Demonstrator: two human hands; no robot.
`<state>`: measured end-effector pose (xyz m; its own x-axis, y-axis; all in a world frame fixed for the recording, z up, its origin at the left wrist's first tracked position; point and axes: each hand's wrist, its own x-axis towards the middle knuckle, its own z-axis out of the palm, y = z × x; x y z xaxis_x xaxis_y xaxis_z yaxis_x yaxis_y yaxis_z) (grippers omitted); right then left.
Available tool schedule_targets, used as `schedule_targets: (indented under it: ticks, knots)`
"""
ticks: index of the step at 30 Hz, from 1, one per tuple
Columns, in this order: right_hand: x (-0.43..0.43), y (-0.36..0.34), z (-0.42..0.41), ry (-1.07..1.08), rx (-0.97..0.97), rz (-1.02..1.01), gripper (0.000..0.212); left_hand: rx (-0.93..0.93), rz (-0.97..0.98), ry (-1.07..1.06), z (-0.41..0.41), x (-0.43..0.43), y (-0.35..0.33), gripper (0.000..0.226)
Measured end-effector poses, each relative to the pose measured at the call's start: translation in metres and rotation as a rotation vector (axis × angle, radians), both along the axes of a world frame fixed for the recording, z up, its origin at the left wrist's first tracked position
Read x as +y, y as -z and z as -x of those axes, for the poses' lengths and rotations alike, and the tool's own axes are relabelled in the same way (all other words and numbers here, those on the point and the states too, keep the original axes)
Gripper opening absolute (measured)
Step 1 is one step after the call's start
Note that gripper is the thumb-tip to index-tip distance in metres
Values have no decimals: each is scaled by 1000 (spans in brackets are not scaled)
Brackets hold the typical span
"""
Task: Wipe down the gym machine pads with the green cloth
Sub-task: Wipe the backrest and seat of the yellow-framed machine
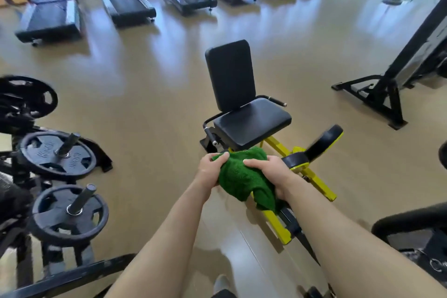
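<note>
Tan flooring [145, 94] is stretching away to a row of treadmills [50, 19] by the far windows. Nearer, a yellow-framed gym machine [321, 184] is standing with its black back pad [229, 72] upright above the seat pad [251, 121]. Weight plates [58, 152] are sitting on pegs off to the left. The green cloth [244, 174] is hanging bunched between both hands, at the seat pad's near edge. The left hand [210, 169] is gripping its left end with curled fingers. The right hand [268, 169] is clutching the right side, with cloth trailing beneath.

raised lettering on the weight plate [58, 152] is too blurred to read.
</note>
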<state>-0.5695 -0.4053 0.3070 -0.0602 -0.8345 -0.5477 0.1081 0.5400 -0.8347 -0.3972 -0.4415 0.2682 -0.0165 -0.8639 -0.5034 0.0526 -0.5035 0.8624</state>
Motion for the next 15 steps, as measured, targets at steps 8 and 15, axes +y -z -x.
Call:
schedule_targets:
  ticks: [8,15]
  knots:
    - [-172,24,-1,-37,45,17,24,40,51,47,-16,-165,9,46]
    - [-334,27,-22,4,75,-5,19,69,-9,82,-39,-330,5,47]
